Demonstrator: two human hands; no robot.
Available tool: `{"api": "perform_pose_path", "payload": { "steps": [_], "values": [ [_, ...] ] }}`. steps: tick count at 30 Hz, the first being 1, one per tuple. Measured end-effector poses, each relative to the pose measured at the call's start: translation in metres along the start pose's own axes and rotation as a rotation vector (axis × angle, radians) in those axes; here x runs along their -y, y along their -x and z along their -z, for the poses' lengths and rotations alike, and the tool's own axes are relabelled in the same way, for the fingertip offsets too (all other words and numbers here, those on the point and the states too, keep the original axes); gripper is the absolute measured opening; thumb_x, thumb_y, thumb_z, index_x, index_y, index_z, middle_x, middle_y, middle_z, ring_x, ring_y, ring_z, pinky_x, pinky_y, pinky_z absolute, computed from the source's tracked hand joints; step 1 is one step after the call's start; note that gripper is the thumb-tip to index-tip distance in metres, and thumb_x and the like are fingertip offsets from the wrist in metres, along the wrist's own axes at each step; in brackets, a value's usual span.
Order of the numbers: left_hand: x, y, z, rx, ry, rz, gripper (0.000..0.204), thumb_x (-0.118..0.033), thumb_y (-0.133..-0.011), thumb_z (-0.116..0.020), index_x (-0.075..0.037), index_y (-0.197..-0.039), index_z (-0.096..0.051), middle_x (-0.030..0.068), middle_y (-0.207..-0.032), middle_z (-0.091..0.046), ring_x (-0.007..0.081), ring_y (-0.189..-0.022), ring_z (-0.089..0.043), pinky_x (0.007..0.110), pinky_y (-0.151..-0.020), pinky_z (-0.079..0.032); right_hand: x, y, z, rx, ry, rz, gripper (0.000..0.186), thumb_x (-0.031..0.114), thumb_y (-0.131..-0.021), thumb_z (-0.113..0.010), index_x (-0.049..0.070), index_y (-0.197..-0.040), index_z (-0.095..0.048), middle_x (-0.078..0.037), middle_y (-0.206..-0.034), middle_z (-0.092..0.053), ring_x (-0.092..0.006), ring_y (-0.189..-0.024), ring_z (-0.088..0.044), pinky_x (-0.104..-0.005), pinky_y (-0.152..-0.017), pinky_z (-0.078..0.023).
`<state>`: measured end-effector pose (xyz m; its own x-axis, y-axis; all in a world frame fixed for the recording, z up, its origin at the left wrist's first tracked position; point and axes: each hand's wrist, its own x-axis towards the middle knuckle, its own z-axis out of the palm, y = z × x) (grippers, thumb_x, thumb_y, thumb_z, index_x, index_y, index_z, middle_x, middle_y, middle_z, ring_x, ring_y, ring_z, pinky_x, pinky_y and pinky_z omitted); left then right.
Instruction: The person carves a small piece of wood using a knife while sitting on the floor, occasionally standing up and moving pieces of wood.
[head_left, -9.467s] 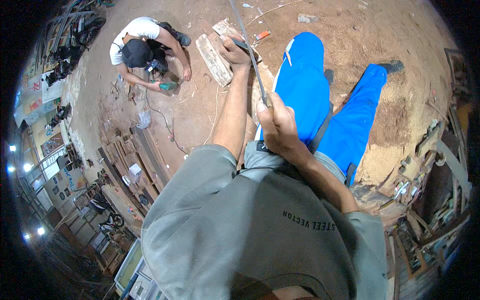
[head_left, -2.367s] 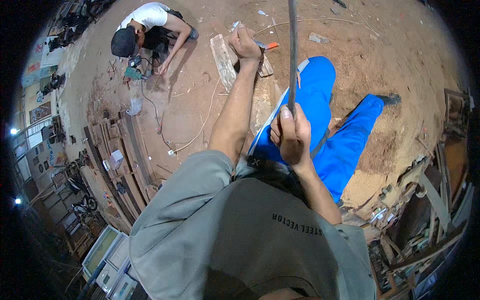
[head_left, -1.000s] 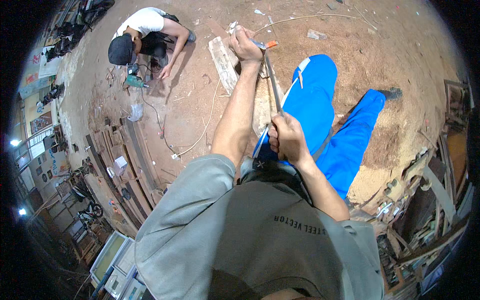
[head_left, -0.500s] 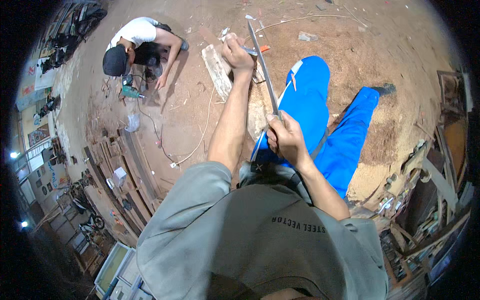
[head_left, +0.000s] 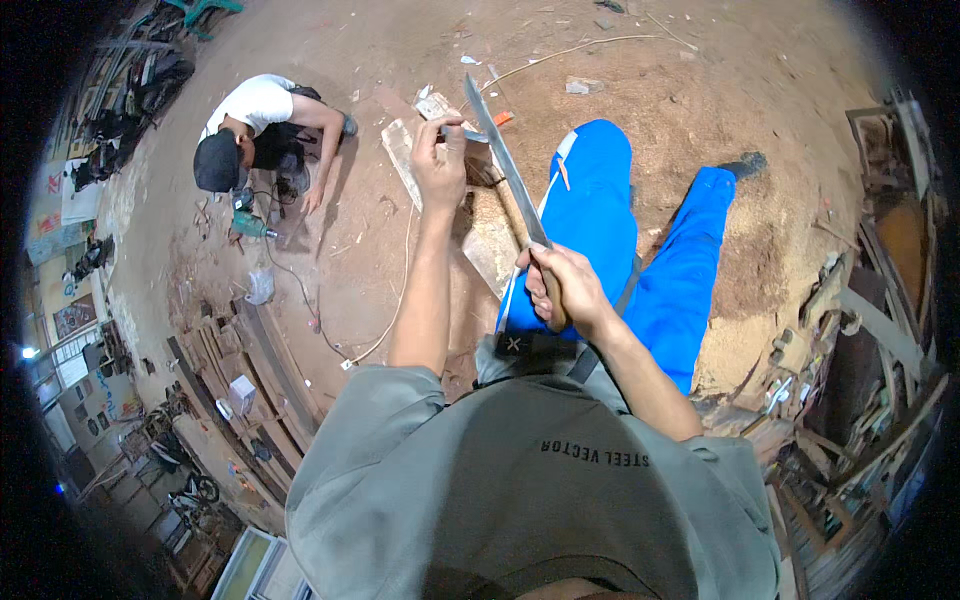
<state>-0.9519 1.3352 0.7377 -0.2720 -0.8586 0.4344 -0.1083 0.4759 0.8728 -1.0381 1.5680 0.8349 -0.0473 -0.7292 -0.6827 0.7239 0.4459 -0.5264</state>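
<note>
My right hand (head_left: 568, 285) is closed around the brown wooden handle of a machete (head_left: 507, 165). Its long grey blade points up and away to the left, the flat face showing. My left hand (head_left: 440, 165), raised to the left of the blade, pinches a small blue-grey flat piece (head_left: 468, 134). What kind of piece it is I cannot make out. That piece reaches toward the blade; whether they touch is unclear. Under the blade lie a pale rough wooden block (head_left: 490, 250) and my bent leg in blue trousers (head_left: 595, 200).
At the upper left, a co-worker (head_left: 265, 120) crouches near a green corded power drill (head_left: 250, 225). A pale cord (head_left: 405, 270) runs over the dirt floor. Stacked planks (head_left: 265, 360) lie on the left, scrap wood (head_left: 860, 350) on the right, sawdust (head_left: 755, 270) by my legs.
The machete has turned from nearly edge-on to showing its flat face, and more handle is visible. My left hand has shifted left and nearer, still pinching the piece. The whole view moved slightly.
</note>
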Motion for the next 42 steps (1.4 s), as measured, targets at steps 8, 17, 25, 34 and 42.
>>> {"api": "perform_pose_path", "payload": {
  "steps": [8,17,25,34,42],
  "values": [
    [-0.018,0.012,0.036,0.193,-0.008,0.088,0.019,-0.005,-0.083,-0.077,-0.004,-0.102,-0.073,0.0041,-0.093,-0.073,0.0101,-0.086,-0.067,0.027,-0.074,-0.052,0.002,0.015,-0.017,-0.116,0.204,0.106,0.026,0.03,-0.102,-0.055,0.005,-0.098,-0.057,0.002,-0.061,-0.046,-0.0075,-0.046,-0.044,-0.0276,-0.039,-0.035],
    [-0.036,0.004,0.038,0.115,-0.147,0.066,0.021,-0.004,-0.081,-0.076,-0.005,-0.102,-0.074,0.0109,-0.098,-0.075,0.0227,-0.092,-0.072,0.034,-0.081,-0.054,-0.005,0.019,-0.022,-0.145,0.333,0.239,0.025,0.025,-0.102,-0.058,0.0,-0.097,-0.058,-0.001,-0.062,-0.054,-0.0087,-0.048,-0.05,-0.0272,-0.043,-0.039],
    [-0.035,0.011,0.036,0.069,-0.186,0.089,0.025,0.001,-0.084,-0.069,-0.005,-0.108,-0.071,0.0136,-0.096,-0.074,0.0235,-0.091,-0.073,0.034,-0.079,-0.055,0.019,0.025,-0.053,-0.221,0.489,0.55,0.023,0.023,-0.104,-0.056,0.001,-0.097,-0.058,0.002,-0.061,-0.047,-0.0044,-0.056,-0.043,-0.0276,-0.048,-0.034],
    [-0.049,0.009,0.029,0.012,-0.166,0.12,0.019,0.002,-0.084,-0.066,-0.003,-0.102,-0.071,0.014,-0.094,-0.072,0.0285,-0.088,-0.072,0.038,-0.076,-0.056,0.007,-0.009,-0.036,-0.22,0.65,0.415,0.037,0.035,-0.105,-0.054,0.006,-0.081,-0.052,0.003,-0.054,-0.045,-0.0064,-0.043,-0.041,-0.0254,-0.039,-0.032],
    [-0.031,0.02,0.026,-0.022,-0.199,0.012,0.025,0.004,-0.079,-0.069,-0.004,-0.104,-0.07,0.0158,-0.091,-0.069,0.032,-0.087,-0.069,0.04,-0.074,-0.054,0.125,0.076,-0.119,-0.051,0.448,0.909,0.03,0.026,-0.107,-0.048,0.001,-0.093,-0.055,0.003,-0.063,-0.048,-0.0043,-0.052,-0.04,-0.0251,-0.045,-0.031]
  ]
}}
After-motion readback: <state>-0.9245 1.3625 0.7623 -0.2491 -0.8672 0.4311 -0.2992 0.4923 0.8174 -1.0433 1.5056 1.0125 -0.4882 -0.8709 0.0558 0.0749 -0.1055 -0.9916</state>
